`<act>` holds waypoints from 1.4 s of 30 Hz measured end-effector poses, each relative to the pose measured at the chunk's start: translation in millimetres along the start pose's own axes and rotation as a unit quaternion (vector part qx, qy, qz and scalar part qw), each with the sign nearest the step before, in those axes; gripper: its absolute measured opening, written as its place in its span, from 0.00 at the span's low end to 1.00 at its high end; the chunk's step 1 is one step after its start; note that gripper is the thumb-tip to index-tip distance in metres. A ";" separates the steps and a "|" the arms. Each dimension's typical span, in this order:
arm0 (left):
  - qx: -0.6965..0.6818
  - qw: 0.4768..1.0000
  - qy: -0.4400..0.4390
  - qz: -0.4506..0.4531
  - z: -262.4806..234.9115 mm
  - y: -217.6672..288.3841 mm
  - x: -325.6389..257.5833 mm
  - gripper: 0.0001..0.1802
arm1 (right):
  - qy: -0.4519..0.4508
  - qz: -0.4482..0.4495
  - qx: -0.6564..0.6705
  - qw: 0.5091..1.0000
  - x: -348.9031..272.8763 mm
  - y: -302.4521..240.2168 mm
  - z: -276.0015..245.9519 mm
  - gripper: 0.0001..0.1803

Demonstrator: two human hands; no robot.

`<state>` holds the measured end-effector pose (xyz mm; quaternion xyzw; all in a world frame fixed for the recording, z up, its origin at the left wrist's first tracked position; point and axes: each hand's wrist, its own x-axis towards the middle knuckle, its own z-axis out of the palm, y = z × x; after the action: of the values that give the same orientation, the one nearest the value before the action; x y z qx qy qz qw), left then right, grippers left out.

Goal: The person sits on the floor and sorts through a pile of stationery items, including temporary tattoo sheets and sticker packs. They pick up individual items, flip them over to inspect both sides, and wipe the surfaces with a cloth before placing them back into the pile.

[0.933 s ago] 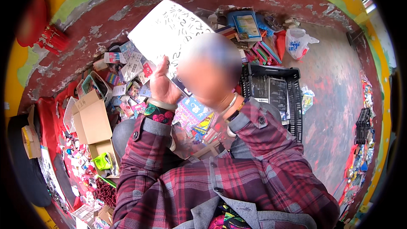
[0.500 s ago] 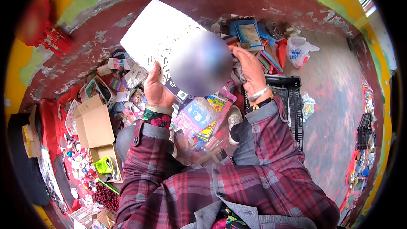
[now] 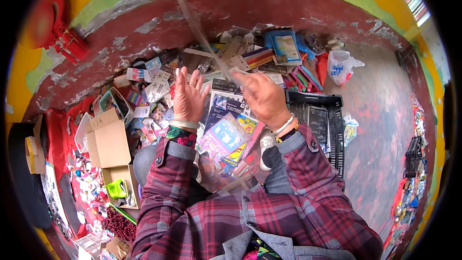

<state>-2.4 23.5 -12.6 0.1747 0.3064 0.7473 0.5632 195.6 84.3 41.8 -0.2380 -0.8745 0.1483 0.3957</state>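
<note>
At the upper centre of the frame, a long, thin, pale-grey flat piece [image 3: 201, 32], motion-blurred and slanted toward the upper left, is gripped at its lower end by the clamped fingers of the right hand [image 3: 264, 100]. Left of centre, the left hand [image 3: 188, 98] is held open, fingers apart. Below both, a pale-blue and pink patterned packet [image 3: 226, 134] is seen overlapping a yellow printed packet [image 3: 249, 123]. Right of centre, dark flat packs [image 3: 317, 123] are contained in a black slatted plastic crate [image 3: 339, 139]. At left, a bright-green plastic item [image 3: 115, 188] is held within an opened brown cardboard box [image 3: 109, 139].
</note>
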 end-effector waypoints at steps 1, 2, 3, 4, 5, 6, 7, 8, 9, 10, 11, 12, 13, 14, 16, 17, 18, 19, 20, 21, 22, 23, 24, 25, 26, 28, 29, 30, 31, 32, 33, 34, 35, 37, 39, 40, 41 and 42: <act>-0.007 1.000 0.001 0.017 -3.1 2.6 2.9 0.55 | -0.026 -0.020 -0.064 0.997 -0.3 -4.8 0.2 0.19; -0.082 0.996 -0.007 0.018 4.8 9.4 -0.4 0.51 | -0.051 -0.037 -0.127 0.990 -3.4 -10.4 1.6 0.20; -0.113 0.993 -0.021 0.035 5.5 11.8 -0.4 0.47 | -0.075 -0.055 -0.189 0.978 -6.4 -14.3 3.2 0.22; -0.144 0.988 -0.034 0.052 5.1 13.9 0.2 0.44 | -0.085 -0.077 -0.231 0.966 -9.0 -16.0 5.7 0.22; -0.175 0.981 -0.048 0.069 6.4 16.3 -1.5 0.41 | -0.079 -0.091 -0.231 0.965 -11.5 -16.5 9.4 0.21; -0.206 0.976 -0.035 0.066 20.2 23.0 -7.6 0.27 | -0.072 -0.105 -0.231 0.965 -14.0 -16.6 13.8 0.20; -0.192 0.979 -0.008 0.068 13.2 21.6 -6.4 0.24 | -0.065 -0.119 -0.231 0.964 -15.6 -17.6 17.2 0.20; -0.180 0.981 0.018 0.071 6.2 19.9 -2.8 0.22 | -0.056 -0.123 -0.225 0.965 -15.2 -19.8 18.6 0.19; -0.167 0.982 0.044 0.073 0.2 19.1 -0.6 0.20 | -0.057 -0.124 -0.223 0.965 -15.1 -22.7 18.8 0.19; -0.186 0.977 0.070 0.071 -5.4 18.5 -0.3 0.14 | -0.058 -0.125 -0.222 0.965 -15.3 -26.2 18.6 0.19; -0.181 0.978 0.073 0.072 -9.9 17.5 1.4 0.14 | -0.059 -0.126 -0.222 0.965 -16.0 -27.9 18.6 0.19; -0.176 0.979 0.076 0.072 -17.2 15.2 4.2 0.14 | -0.075 -0.120 -0.206 0.968 -17.0 -28.6 18.8 0.19; -0.170 0.980 0.079 0.073 -22.4 14.1 5.0 0.14 | -0.091 -0.115 -0.190 0.971 -18.3 -28.6 18.4 0.20; -0.179 0.978 0.073 0.076 -17.6 17.2 1.6 0.13 | -0.107 -0.108 -0.175 0.973 -19.5 -27.7 17.3 0.21; -0.193 0.977 0.061 0.073 -23.3 20.7 1.4 0.13 | -0.131 -0.031 -0.045 0.990 -22.4 -13.0 11.5 0.22; -0.199 0.976 0.056 0.071 -26.0 23.3 1.2 0.13 | -0.142 0.009 0.021 0.990 -23.2 -3.5 6.2 0.23; -0.184 0.976 0.078 0.082 -25.7 25.2 1.3 0.15 | -0.189 0.170 0.184 0.950 -21.7 5.7 -5.6 0.22; -0.184 0.979 0.059 0.070 -24.3 27.1 -1.7 0.15 | -0.148 0.193 0.263 0.933 -20.0 16.9 -12.6 0.18; -0.186 0.980 0.036 0.056 -20.4 28.5 -3.3 0.16 | -0.092 0.234 0.319 0.914 -14.0 21.4 -21.9 0.13; -0.185 0.982 0.017 0.045 -19.2 30.3 -6.7 0.16 | -0.031 0.287 0.373 0.882 -6.1 20.3 -27.8 0.12; -0.189 0.981 0.000 0.034 -19.1 29.3 -8.8 0.18 | 0.048 0.269 0.425 0.863 4.6 14.3 -27.2 0.12; -0.200 0.980 -0.008 0.021 -14.1 26.2 -10.4 0.19 | 0.130 0.249 0.468 0.838 13.2 4.8 -25.7 0.12; -0.209 0.978 -0.015 0.010 -6.8 23.3 -13.2 0.19 | 0.153 0.243 0.487 0.825 19.3 -5.9 -23.4 0.13; -0.219 0.975 -0.022 -0.002 -0.7 20.3 -16.0 0.20 | 0.176 0.237 0.504 0.812 24.7 -16.0 -19.1 0.15; -0.219 0.974 -0.047 -0.011 3.0 17.7 -18.3 0.23 | 0.152 0.217 0.473 0.841 27.1 -24.9 -13.6 0.15; -0.249 0.965 -0.070 -0.037 25.3 15.2 -23.3 0.25 | 0.077 0.146 0.369 0.915 27.7 -40.9 1.2 0.16; -0.263 0.960 -0.086 -0.051 33.5 16.3 -24.7 0.26 | 0.039 0.064 0.276 0.958 16.2 -24.7 31.9 0.19; -0.262 0.961 -0.064 -0.055 23.2 13.4 -23.1 0.28 | -0.028 -0.057 0.152 0.986 15.4 -27.5 43.6 0.24; -0.199 0.979 -0.042 -0.008 22.8 12.3 -25.9 0.27 | -0.074 -0.037 0.008 0.997 2.7 -45.0 49.8 0.28; -0.170 0.985 -0.022 0.014 9.4 8.9 -21.9 0.27 | -0.078 -0.057 0.021 0.995 -4.8 -49.9 57.3 0.30; -0.144 0.989 0.000 0.034 3.6 8.2 -19.8 0.26 | -0.095 -0.082 0.005 0.992 -8.2 -53.8 59.1 0.30; -0.203 0.975 -0.090 0.004 2.2 4.7 -20.7 0.25 | -0.095 -0.099 0.000 0.991 -6.5 -52.0 58.7 0.28; -0.178 0.983 -0.054 -0.006 6.4 5.0 -26.6 0.25 | -0.095 -0.115 -0.003 0.989 -6.6 -50.7 58.5 0.26; -0.126 0.992 0.018 -0.026 12.9 3.1 -34.4 0.25 | -0.050 -0.124 -0.009 0.991 3.5 -38.3 55.8 0.24; -0.223 0.971 -0.071 -0.056 22.8 -7.1 -35.8 0.28 | 0.009 -0.119 -0.025 0.993 16.3 -24.2 47.6 0.22; -0.211 0.972 -0.074 -0.077 28.6 -8.7 -37.9 0.28 | 0.043 -0.094 -0.021 0.994 17.7 -11.9 46.6 0.22; -0.198 0.972 -0.078 -0.097 32.2 -9.7 -39.6 0.29 | 0.077 -0.070 -0.017 0.994 19.1 -1.5 45.0 0.21; -0.206 0.965 -0.112 -0.116 32.0 -11.1 -40.5 0.27 | 0.101 -0.023 -0.007 0.995 21.2 3.8 41.1 0.20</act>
<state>37.5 -4.6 7.5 0.1006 0.0989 0.6998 0.7003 153.3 95.8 26.9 -0.2342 -0.8361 0.1086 0.4840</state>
